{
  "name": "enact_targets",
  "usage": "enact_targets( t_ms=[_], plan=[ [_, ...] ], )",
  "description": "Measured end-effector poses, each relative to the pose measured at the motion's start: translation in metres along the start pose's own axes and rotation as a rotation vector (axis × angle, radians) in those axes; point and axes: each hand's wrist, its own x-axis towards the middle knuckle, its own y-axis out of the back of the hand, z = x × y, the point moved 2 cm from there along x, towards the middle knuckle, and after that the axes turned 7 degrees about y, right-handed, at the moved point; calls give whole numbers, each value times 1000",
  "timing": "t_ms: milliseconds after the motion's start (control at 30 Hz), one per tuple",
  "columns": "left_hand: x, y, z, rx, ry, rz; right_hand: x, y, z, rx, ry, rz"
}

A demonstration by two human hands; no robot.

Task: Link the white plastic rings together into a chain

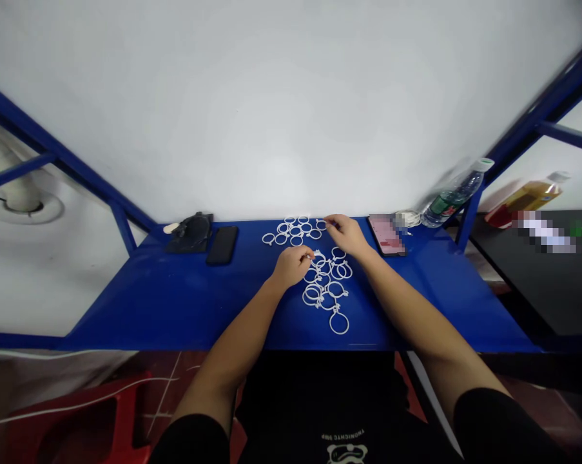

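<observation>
Several white plastic rings lie on a blue metal table (174,303) in two groups: a far cluster (293,231) near the wall and a near pile (327,287) in front of me. My left hand (293,264) rests with fingers curled at the left edge of the near pile, pinching a ring. My right hand (346,233) reaches to the right end of the far cluster, fingertips pinched on a ring there.
A black phone (222,245) and a dark pouch (191,232) lie at the back left. A phone with a lit screen (386,235), a coiled white cable (407,219) and a plastic bottle (452,193) sit back right. A red stool (78,419) stands lower left.
</observation>
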Motion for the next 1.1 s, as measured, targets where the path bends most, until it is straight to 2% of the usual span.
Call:
enact_targets(
  t_ms=[167,233,300,367,467,567,633,667,733,800,933,1100],
  plan=[
    [-7,-4,6,-36,-67,-124,46,-28,20,-256,-90,-285],
    [-7,-4,8,-8,-94,-134,52,-38,25,-330,-135,-370],
    [-6,-3,8,9,-90,-97,52,-43,30,-371,-153,-397],
    [-5,-3,7,10,-72,-37,48,-42,36,-378,-159,-357],
    [-2,-1,6,6,-53,53,33,-28,42,-282,-157,-240],
    [-2,0,7,-19,-53,102,9,-8,37,-54,-145,-44],
    [-2,1,9,-50,-60,89,-13,3,25,142,-157,104],
    [-3,0,10,-65,-70,72,-24,6,16,247,-158,120],
    [-4,-1,14,-76,-111,19,-46,6,-5,426,-148,73],
    [-6,-4,19,-52,-164,-27,-64,3,-26,502,-107,59],
    [-9,-6,20,30,-198,-10,-78,0,-52,413,1,40],
    [-9,-6,12,47,-224,44,-82,6,-60,336,76,3]
  ],
)
